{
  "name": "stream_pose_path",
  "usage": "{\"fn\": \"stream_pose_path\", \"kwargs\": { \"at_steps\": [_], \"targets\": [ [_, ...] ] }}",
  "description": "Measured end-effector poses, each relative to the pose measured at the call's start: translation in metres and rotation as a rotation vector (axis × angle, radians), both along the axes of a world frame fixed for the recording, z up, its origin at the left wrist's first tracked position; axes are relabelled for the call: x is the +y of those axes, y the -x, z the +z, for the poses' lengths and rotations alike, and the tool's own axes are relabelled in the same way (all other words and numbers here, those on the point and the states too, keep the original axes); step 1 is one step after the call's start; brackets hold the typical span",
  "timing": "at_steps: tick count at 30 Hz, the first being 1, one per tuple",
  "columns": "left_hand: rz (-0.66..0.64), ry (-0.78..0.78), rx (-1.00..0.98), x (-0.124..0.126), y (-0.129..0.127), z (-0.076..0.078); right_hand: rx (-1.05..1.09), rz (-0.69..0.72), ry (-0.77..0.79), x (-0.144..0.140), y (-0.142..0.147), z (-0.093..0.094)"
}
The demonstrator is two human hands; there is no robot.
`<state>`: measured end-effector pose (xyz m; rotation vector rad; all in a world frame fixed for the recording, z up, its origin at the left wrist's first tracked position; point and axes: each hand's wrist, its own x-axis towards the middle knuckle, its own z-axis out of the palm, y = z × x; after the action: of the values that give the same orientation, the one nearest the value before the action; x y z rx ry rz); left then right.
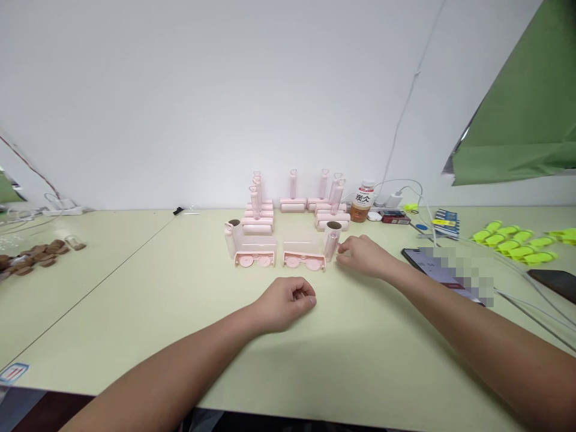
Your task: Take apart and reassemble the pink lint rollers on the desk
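Note:
My left hand (288, 303) rests on the table (202, 342) in front of the pink parts. Its fingers are loosely curled toward the thumb, and I see nothing in them. My right hand (362, 255) is beside the right pink handle (332, 245), fingers bent but apart, apparently holding nothing. Behind that handle stands a lint roll (333, 228) with a brown core. Left of it lies an opened pink case (303, 262) with a clear cover. A second opened case (255, 260) matches it, near another upright roll (234, 225) and a pink handle (230, 240).
Several pink lint rollers stand near the wall, one at the middle (293, 206). A brown-filled bottle (362, 201) is at their right. A phone (443, 276), cables and yellow-green items (513, 240) lie right. Brown pieces (42, 255) are at far left.

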<state>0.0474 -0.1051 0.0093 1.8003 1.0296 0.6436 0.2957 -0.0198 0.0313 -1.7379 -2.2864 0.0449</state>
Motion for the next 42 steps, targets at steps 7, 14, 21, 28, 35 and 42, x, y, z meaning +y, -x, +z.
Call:
{"fn": "stream_pose_path", "kwargs": {
  "at_steps": [7,14,21,28,35,42],
  "targets": [
    [-0.016,-0.066,0.052,0.000,0.002,0.001,-0.036,-0.044,0.010,0.010,-0.013,-0.002],
    [-0.068,-0.784,0.506,0.027,-0.010,0.012,-0.008,-0.042,-0.019,0.044,-0.043,-0.015],
    [0.052,-0.771,0.763,0.067,-0.044,0.017,0.034,-0.020,0.006,0.040,-0.038,-0.027],
    [0.122,-0.633,0.829,0.078,-0.055,0.012,0.158,-0.101,-0.071,0.017,-0.048,0.006],
    [0.101,-0.661,0.851,0.083,-0.044,0.010,0.326,0.033,-0.242,-0.001,-0.025,0.053],
    [0.070,-0.715,0.838,0.087,-0.040,0.008,0.172,0.191,-0.205,0.007,-0.003,0.062]
  ]
}}
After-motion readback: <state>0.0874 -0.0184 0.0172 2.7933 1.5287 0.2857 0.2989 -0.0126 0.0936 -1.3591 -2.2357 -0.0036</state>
